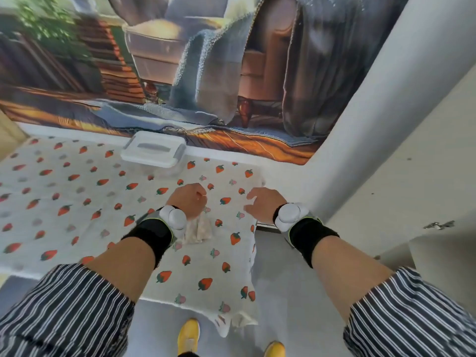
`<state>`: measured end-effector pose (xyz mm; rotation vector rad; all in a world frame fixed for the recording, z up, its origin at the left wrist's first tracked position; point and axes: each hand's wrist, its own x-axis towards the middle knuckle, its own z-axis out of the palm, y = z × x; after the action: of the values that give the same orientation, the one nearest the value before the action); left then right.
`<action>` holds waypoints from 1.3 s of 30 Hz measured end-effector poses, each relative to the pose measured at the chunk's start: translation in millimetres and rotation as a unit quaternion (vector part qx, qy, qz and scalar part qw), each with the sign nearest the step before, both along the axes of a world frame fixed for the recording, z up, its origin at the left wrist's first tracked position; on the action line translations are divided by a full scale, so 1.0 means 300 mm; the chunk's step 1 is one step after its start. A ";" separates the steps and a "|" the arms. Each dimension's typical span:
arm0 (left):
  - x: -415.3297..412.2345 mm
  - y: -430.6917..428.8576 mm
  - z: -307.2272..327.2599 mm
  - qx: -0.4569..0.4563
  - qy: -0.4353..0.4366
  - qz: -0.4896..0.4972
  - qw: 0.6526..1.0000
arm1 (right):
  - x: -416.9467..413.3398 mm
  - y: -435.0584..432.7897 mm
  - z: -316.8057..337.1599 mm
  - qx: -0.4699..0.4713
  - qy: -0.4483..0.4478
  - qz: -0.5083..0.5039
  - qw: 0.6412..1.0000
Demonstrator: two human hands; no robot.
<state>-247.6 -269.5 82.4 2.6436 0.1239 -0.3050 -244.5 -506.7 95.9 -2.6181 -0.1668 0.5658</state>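
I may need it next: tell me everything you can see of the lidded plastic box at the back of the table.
The plastic box is rectangular, with a clear body and a white lid that has a grey recessed grip. The lid is on. It stands upright on the strawberry-print cloth at the table's far edge. The left hand and right hand are both apart from it. Contents cannot be told.

Matt strawberry-print cloth (77,202); smooth clear plastic box (167,171) (glossy white lid (154,148))
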 end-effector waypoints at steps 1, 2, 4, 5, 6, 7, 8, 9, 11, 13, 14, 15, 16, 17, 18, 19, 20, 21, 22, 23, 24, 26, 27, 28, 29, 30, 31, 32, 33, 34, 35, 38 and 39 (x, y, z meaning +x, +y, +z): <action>-0.008 0.048 -0.038 0.000 0.007 0.008 1.000 | -0.002 0.051 -0.026 0.001 0.010 0.003 1.000; -0.014 0.096 -0.080 -0.003 0.019 0.015 1.000 | -0.006 0.103 -0.055 0.000 0.022 0.006 1.000; -0.014 0.181 -0.154 -0.004 0.042 0.025 0.999 | -0.004 0.209 -0.124 -0.001 0.039 0.009 0.999; -0.011 0.217 -0.187 -0.002 0.060 0.028 0.998 | -0.002 0.262 -0.166 0.000 0.048 0.003 0.999; -0.006 0.243 -0.228 -0.001 0.077 0.027 0.997 | -0.004 0.302 -0.207 0.003 0.053 -0.007 0.999; -0.002 0.259 -0.261 -0.001 0.092 0.024 0.995 | -0.005 0.339 -0.246 0.003 0.059 -0.018 0.998; 0.003 0.270 -0.298 0.005 0.105 0.018 0.994 | -0.007 0.367 -0.282 0.001 0.068 -0.030 0.997; 0.007 0.279 -0.329 0.014 0.121 0.013 0.992 | -0.010 0.390 -0.316 -0.001 0.080 -0.039 0.996; 0.026 0.281 -0.375 0.022 0.146 -0.006 0.989 | 0.002 0.434 -0.387 -0.007 0.096 -0.052 0.994; 0.044 0.273 -0.436 0.027 0.161 -0.046 0.985 | 0.018 0.473 -0.470 -0.001 0.099 -0.070 0.993; 0.038 0.258 -0.443 0.034 0.153 -0.062 0.986 | 0.015 0.476 -0.479 0.003 0.093 -0.076 0.993; 0.039 0.253 -0.478 0.048 0.144 -0.073 0.986 | 0.018 0.492 -0.513 0.005 0.092 -0.086 0.992; 0.042 0.247 -0.509 0.050 0.134 -0.069 0.987 | 0.021 0.507 -0.538 0.008 0.089 -0.094 0.991; 0.054 0.239 -0.545 0.058 0.144 -0.066 0.986 | 0.027 0.522 -0.562 0.008 0.088 -0.103 0.991; 0.071 0.238 -0.589 0.069 0.156 -0.071 0.983 | 0.033 0.537 -0.584 0.009 0.085 -0.113 0.990; 0.081 0.241 -0.625 0.083 0.160 -0.071 0.981 | 0.037 0.548 -0.597 0.009 0.083 -0.120 0.989; 0.081 0.236 -0.623 0.100 0.159 -0.074 0.979 | 0.043 0.558 -0.615 0.013 0.086 -0.128 0.988; 0.084 0.231 -0.627 0.091 0.156 -0.066 0.981 | 0.047 0.567 -0.629 0.019 0.091 -0.135 0.987; 0.084 0.228 -0.621 0.073 0.152 -0.064 0.984 | 0.050 0.576 -0.643 0.026 0.096 -0.141 0.985; 0.084 0.225 -0.605 0.049 0.153 -0.050 0.986 | 0.053 0.584 -0.655 0.031 0.101 -0.147 0.983; 0.087 0.225 -0.595 0.035 0.148 -0.048 0.987 | 0.056 0.588 -0.669 0.037 0.099 -0.154 0.982; 0.092 0.225 -0.604 0.047 0.155 -0.066 0.985 | 0.061 0.589 -0.685 0.041 0.093 -0.163 0.981; 0.091 0.227 -0.606 0.057 0.161 -0.079 0.982 | 0.064 0.588 -0.688 0.044 0.098 -0.163 0.981; 0.091 0.234 -0.617 0.055 0.161 -0.079 0.982 | 0.067 0.584 -0.696 0.050 0.105 -0.163 0.980; 0.092 0.236 -0.625 0.033 0.159 -0.069 0.984 | 0.070 0.576 -0.701 0.055 0.113 -0.164 0.978; 0.092 0.240 -0.625 0.003 0.147 -0.053 0.988 | 0.073 0.571 -0.702 0.066 0.117 -0.170 0.976; 0.097 0.245 -0.621 -0.024 0.136 -0.032 0.990 | 0.075 0.565 -0.699 0.075 0.118 -0.176 0.974; 0.099 0.247 -0.606 -0.042 0.138 -0.028 0.989 | 0.074 0.560 -0.692 0.085 0.115 -0.181 0.973; 0.098 0.245 -0.590 -0.058 0.150 -0.039 0.986 | 0.073 0.552 -0.683 0.092 0.112 -0.185 0.972; 0.100 0.243 -0.578 -0.070 0.156 -0.045 0.984 | 0.073 0.544 -0.673 0.100 0.110 -0.187 0.971; 0.106 0.240 -0.565 -0.078 0.152 -0.047 0.984 | 0.071 0.534 -0.656 0.105 0.109 -0.190 0.970; 0.122 0.247 -0.544 -0.084 0.123 -0.060 0.987 | 0.076 0.509 -0.617 0.122 0.102 -0.191 0.969; 0.120 0.244 -0.528 -0.086 0.116 -0.070 0.987 | 0.073 0.499 -0.597 0.131 0.101 -0.196 0.967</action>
<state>-211.7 -196.4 -76.0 2.4422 -0.0132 -0.6413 -222.5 -356.9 -83.3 -2.2356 0.3140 0.6154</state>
